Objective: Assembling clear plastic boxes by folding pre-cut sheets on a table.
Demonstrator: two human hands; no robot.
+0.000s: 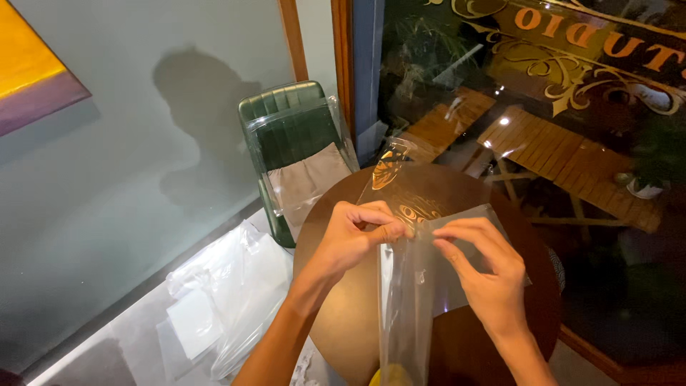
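My left hand (354,239) and my right hand (486,271) both pinch the top edge of a clear plastic bag (407,307), fingertips almost touching at its mouth. The bag hangs down toward me over a small round wooden table (336,322). Something yellow (391,376) shows at the bag's bottom, at the frame's lower edge. Another clear plastic sheet (396,179) lies on the table beyond my hands, catching golden reflections.
A dark green suitcase (293,132) wrapped in clear plastic stands against the wall behind the table. Loose clear plastic bags (229,300) lie on the floor to the left. A glass window (543,107) with gold lettering fills the right side.
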